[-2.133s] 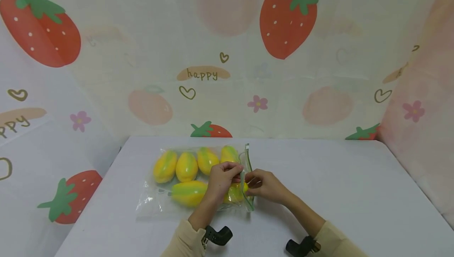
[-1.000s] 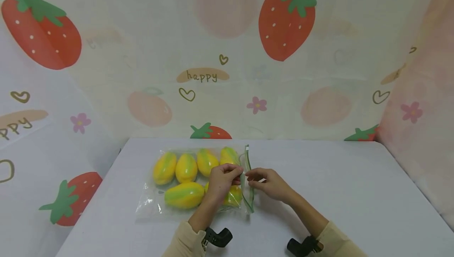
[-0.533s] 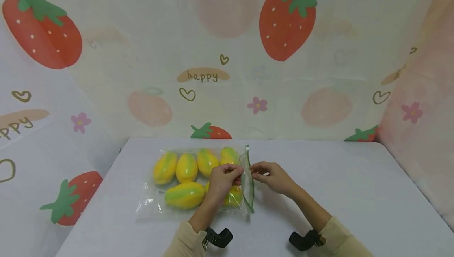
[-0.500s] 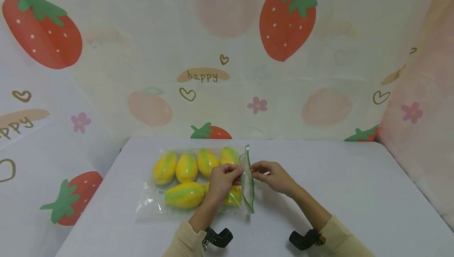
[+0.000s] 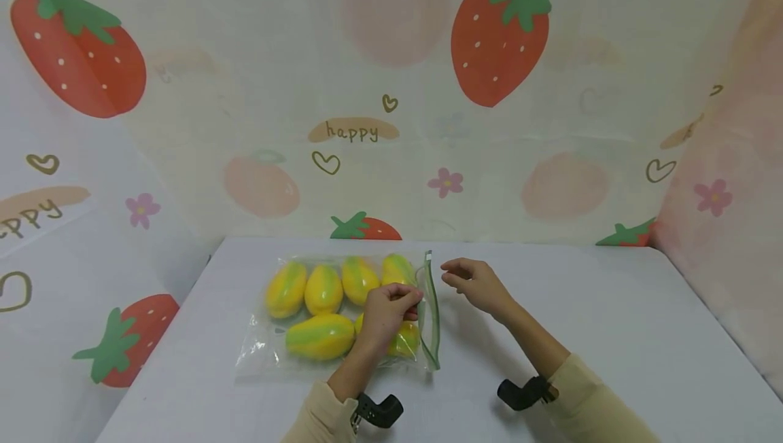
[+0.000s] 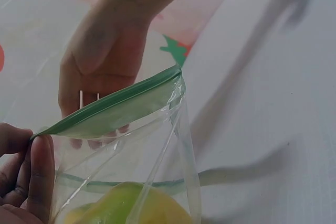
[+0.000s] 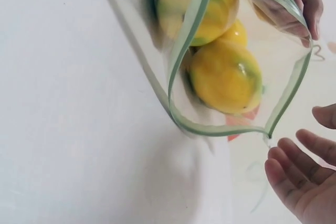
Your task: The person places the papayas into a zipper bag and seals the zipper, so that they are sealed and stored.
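Note:
A clear zip bag [image 5: 259, 358] lies on the table, its green-edged mouth [image 7: 184, 66] gaping to the right. Inside sit several yellow fruits with green streaks, shaped like mangoes or papayas, such as the front one [image 5: 321, 336] and another near the mouth [image 7: 226, 77]. My left hand [image 5: 382, 314] pinches one lip of the bag between thumb and fingers, as the left wrist view shows at the green zip strip [image 6: 121, 98]. My right hand [image 5: 483, 288] hovers just right of the mouth, fingers loosely bent and holding nothing. The left forearm and hand cover part of the front row.
The white table [image 5: 581, 334] runs back to a cloth backdrop [image 5: 391, 185] printed with strawberries. Similar cloth hangs at both sides. A black wrist camera [image 5: 380, 410] sits on the left wrist and another black camera [image 5: 521, 394] on the right.
My right hand, earlier at the bag's mouth against a fruit, has drawn off rightward and back. The front-left fruit has shifted slightly left. The left hand keeps its pinch on the lip.

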`<state>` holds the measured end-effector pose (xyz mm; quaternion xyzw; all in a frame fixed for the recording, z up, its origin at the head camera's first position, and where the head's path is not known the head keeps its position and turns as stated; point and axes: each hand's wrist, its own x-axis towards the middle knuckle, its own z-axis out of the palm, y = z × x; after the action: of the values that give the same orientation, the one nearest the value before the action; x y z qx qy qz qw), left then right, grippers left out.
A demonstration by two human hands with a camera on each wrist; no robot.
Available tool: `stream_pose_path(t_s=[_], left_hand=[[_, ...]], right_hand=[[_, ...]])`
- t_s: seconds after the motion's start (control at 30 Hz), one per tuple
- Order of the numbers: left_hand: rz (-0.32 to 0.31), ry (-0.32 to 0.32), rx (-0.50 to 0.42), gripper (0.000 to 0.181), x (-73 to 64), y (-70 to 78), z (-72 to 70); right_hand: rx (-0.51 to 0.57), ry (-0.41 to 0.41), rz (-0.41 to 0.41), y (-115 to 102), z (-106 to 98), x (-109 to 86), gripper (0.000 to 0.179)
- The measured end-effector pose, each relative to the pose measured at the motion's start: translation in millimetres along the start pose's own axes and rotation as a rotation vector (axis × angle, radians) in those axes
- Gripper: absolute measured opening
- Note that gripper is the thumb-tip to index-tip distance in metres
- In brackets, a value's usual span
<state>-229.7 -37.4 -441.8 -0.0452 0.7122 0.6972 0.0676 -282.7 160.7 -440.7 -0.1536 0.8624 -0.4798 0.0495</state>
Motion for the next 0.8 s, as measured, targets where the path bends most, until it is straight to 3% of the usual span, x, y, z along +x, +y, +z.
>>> stream_pose_path(t_s=[0.6,0.8], left_hand=[[-0.002,-0.002,0.031,0.026,-1.2,1.5,0.3],[0.002,0.002,0.037,0.024,-2.2,2.4,0.8]], right_hand=[[0.158,0.124,0.201,2,12,35.9,0.036],[0.201,0.111,0.266,5,21,45.3,0.04]])
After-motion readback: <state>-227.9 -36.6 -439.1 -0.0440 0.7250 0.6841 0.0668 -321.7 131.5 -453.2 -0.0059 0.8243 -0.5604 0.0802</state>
